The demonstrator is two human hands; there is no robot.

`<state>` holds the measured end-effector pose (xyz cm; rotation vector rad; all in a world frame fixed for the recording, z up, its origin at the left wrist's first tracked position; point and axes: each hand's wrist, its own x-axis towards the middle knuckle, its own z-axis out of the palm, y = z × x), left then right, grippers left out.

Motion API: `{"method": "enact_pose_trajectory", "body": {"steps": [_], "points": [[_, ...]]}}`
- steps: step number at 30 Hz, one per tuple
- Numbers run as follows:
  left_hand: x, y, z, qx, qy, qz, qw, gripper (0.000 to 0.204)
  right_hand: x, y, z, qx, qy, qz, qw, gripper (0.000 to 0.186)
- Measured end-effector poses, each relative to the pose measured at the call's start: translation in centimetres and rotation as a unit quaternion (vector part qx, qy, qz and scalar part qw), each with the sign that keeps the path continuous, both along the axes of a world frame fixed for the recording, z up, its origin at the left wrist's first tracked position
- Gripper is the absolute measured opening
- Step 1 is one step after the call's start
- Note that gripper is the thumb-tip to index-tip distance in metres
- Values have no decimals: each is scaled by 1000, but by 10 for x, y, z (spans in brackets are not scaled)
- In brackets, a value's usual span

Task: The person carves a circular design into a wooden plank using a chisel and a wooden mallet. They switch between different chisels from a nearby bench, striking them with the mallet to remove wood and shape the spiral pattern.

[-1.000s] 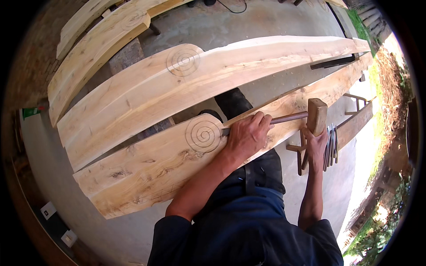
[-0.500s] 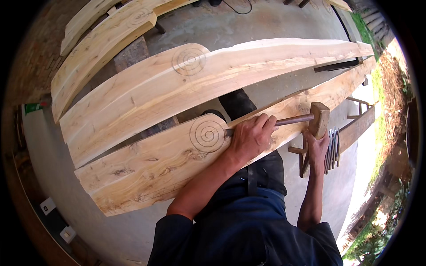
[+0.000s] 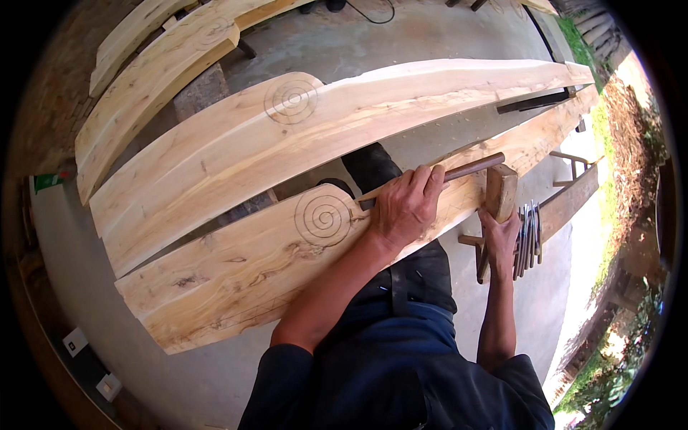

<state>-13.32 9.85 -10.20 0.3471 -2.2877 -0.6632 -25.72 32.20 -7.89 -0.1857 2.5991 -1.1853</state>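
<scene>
My left hand (image 3: 405, 204) is closed around a long rod-handled chisel (image 3: 474, 165), its lower end at the cut edge beside pencilled concentric rings (image 3: 322, 219) on the near plank (image 3: 236, 265). My right hand (image 3: 499, 233) grips a wooden mallet (image 3: 502, 185) by its handle; the block head stands upright just below the chisel's upper end. Behind the mallet, several slim tools (image 3: 532, 236) lie side by side across a low wooden bench (image 3: 570, 201).
A second long plank (image 3: 236, 150) with similar rings lies parallel behind mine, and more cut planks (image 3: 158, 79) rest at upper left. A dark bracket (image 3: 530, 102) is under the far plank's right end. A cable (image 3: 380, 18) lies on the floor (image 3: 387, 39). Grass (image 3: 577, 43) borders the right.
The chisel's upper end has risen and now points above the mallet head. The mallet and my right hand have shifted slightly left; my left hand keeps its grip.
</scene>
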Motion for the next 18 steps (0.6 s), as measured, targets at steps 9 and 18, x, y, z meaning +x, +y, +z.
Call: {"method": "enact_pose_trajectory", "body": {"steps": [9,18], "points": [[12,16,-8,-25,-4,-68,997,35,5,-8,2,22,0,-21,1000,40],[20,19,1,-43,9,-72,996,34,4,-9,-4,112,93,28,989,48]]}}
